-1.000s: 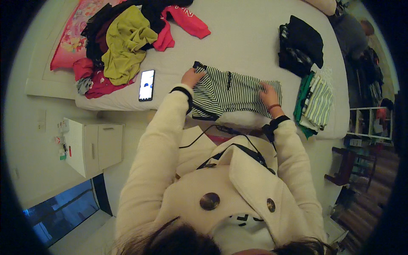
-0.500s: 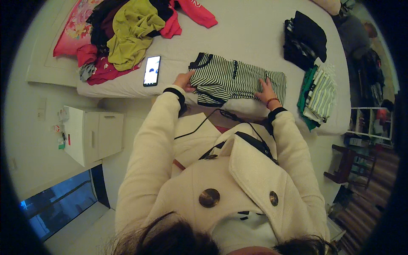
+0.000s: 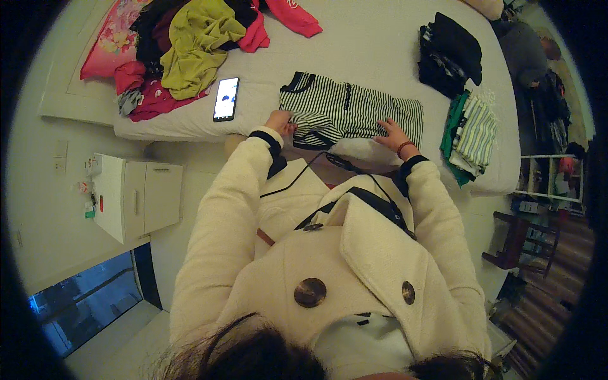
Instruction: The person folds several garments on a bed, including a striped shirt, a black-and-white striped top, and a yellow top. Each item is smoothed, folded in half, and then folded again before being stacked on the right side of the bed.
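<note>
A black-and-white striped garment (image 3: 348, 113) lies spread flat on the white bed (image 3: 373, 44), close to its near edge. My left hand (image 3: 280, 120) grips the garment's left lower corner, fingers curled on the fabric. My right hand (image 3: 392, 134) rests flat on the garment's right lower part, fingers spread. Both arms wear cream coat sleeves with dark cuffs.
A smartphone (image 3: 226, 99) with a lit screen lies on the bed to the left. Behind it sits a heap of yellow, red and dark clothes (image 3: 190, 44). Folded dark clothes (image 3: 446, 54) and a green-and-striped stack (image 3: 472, 133) lie at right. A white cabinet (image 3: 133, 196) stands by the bed.
The view has shifted, so the bed sits a little lower in the picture. My left hand has moved down to the garment's near left corner; my right hand stays pressed on its right part.
</note>
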Available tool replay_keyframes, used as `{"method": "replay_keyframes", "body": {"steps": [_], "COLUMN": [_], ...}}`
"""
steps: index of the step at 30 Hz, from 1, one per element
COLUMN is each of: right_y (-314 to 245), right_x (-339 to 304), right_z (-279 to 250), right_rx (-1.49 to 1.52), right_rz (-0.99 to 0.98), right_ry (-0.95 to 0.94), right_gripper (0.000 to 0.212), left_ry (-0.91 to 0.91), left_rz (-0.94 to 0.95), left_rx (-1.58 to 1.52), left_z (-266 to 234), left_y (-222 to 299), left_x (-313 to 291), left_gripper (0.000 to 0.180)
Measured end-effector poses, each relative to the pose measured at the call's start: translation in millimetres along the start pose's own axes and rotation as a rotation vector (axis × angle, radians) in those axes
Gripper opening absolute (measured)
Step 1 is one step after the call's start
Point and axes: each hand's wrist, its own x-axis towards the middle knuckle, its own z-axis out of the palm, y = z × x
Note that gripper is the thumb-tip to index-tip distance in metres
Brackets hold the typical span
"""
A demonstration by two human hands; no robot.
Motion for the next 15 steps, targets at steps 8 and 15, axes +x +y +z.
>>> {"method": "replay_keyframes", "body": {"steps": [8, 15], "right_y": [-8.8, -6.6], "right_x": [1.8, 0.1], "right_z": [-2.4, -6.3], "right_rx": [-0.045, 0.027], "right_rz": [-0.001, -0.002], "right_ry": [-0.006, -0.018], "right_gripper": [0.063, 0.058], "left_ry": [-0.235, -0.091], "left_rz": [0.026, 0.542], "left_rx": [0.356, 0.791], "left_z": [1.2, 16.1], "left_y": [-20.2, -3.6], "left_x": [-5.2, -15.5], "left_gripper": [0.042, 0.038]}}
